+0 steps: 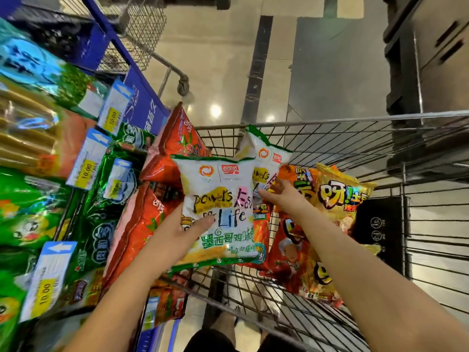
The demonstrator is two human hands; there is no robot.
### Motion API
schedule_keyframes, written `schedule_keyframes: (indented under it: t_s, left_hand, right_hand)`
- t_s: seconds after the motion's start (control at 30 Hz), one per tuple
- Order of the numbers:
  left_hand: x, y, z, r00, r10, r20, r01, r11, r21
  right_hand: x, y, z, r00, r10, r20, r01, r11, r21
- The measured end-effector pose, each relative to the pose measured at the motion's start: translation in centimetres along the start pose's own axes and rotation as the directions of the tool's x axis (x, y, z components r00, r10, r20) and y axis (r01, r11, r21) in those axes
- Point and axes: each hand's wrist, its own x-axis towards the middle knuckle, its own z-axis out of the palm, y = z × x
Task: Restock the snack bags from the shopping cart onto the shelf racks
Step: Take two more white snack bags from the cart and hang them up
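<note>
Judging by how things lie, the restock is mid-way: the shelf racks point(144, 102) on the left already carry rows of green bags point(25, 219) and red bags point(142, 219) behind yellow price tags point(86, 161), yet several packs are left in the shopping cart point(330, 121). The left hand point(182, 235) holds a white snack bag point(215, 199) upright, between cart and racks, thumb pressed on its front and fingers curled behind it. The right hand point(276, 194) reaches into the cart to a second white bag point(271, 158) leaning against the front wire wall; its fingers are on or at that bag, but I cannot tell whether they are clamped. Beside it in the basket lie a yellow bag point(340, 194) and red-orange bags point(299, 265), all waiting to be shelved.
</note>
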Motion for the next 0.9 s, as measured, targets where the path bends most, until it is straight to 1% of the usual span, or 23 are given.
schedule_keyframes:
  t_s: [0.03,0.1,0.17,0.27,0.4,0.5,0.67,0.9]
  left_hand:
    - [-0.1,0.0,-0.2,1.000,-0.007,0.002,0.007,1.000,-0.003]
    - [-0.3,0.1,-0.4,1.000,-0.008,0.015,0.008,1.000,-0.020]
    - [-0.3,-0.2,-0.5,1.000,-0.004,0.018,0.004,0.999,-0.035]
    - [-0.4,0.0,-0.7,0.999,-0.033,0.014,0.034,0.999,-0.030]
    - [-0.2,-0.6,-0.9,0.999,-0.002,0.033,0.003,0.999,-0.035]
    - [-0.3,-0.3,-0.8,0.999,0.002,0.039,0.000,0.999,-0.040]
    - [-0.3,0.2,-1.2,1.000,-0.019,0.017,0.020,0.999,-0.046]
    - [-0.6,1.6,-2.1,0.997,-0.028,0.076,0.036,0.994,-0.104]
  right_hand:
    - [1.0,0.3,0.2,1.000,-0.006,0.004,0.006,0.999,0.050]
    - [3.1,1.2,0.5,1.000,-0.018,0.011,0.017,0.996,0.092]
    - [3.4,0.4,1.3,0.999,-0.019,0.042,0.013,0.990,0.139]
    - [3.8,-0.6,1.9,0.992,-0.097,0.079,0.085,0.987,0.139]
    - [3.4,-0.9,1.6,0.985,-0.121,0.122,0.092,0.971,0.219]
    - [1.9,-0.6,0.8,0.980,-0.123,0.157,0.092,0.976,0.196]
    - [-1.9,-0.1,-1.5,0.985,-0.131,0.113,0.117,0.986,0.122]
    - [-8.0,-0.5,-5.0,0.983,-0.172,0.057,0.160,0.971,0.176]
